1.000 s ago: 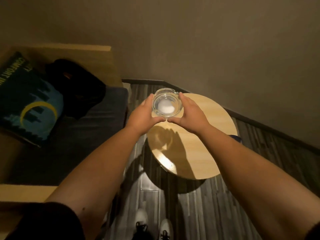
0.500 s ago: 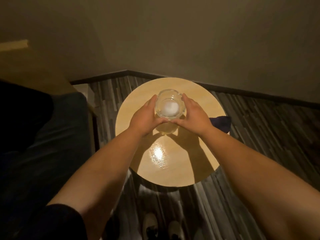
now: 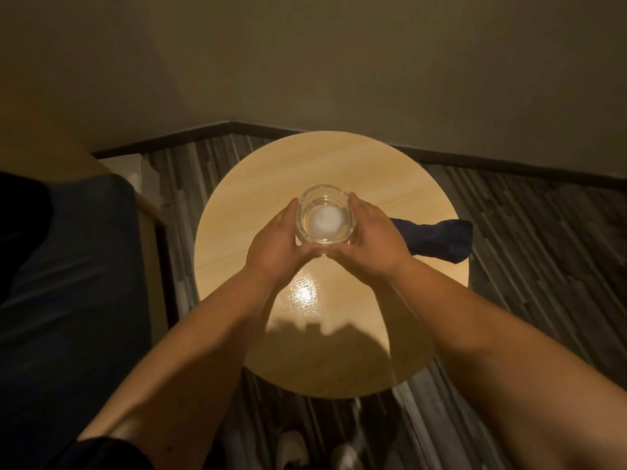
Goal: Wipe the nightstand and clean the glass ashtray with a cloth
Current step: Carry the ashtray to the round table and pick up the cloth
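— Glass, clear, round: thick-walled ashtray (image 3: 326,216), cupped between left hand (image 3: 275,243) and right hand (image 3: 370,238) over the middle of the round pale-wood nightstand (image 3: 400,184). Fingers are curled against its sides. Whether its base is set down cannot be told.

— Risks to be entered?

— Smooth glass may be let slip and chipped on the wood. Dark blue rolled cloth (image 3: 441,239), overhanging the right edge, may be knocked to the striped floor (image 3: 543,259).

A round, pale wood counter (image 3: 339,164) stands on a striped dark floor (image 3: 543,232) in a corner, a rolled dark blue cloth (image 3: 441,242) lying at its right edge, overhanging slightly.
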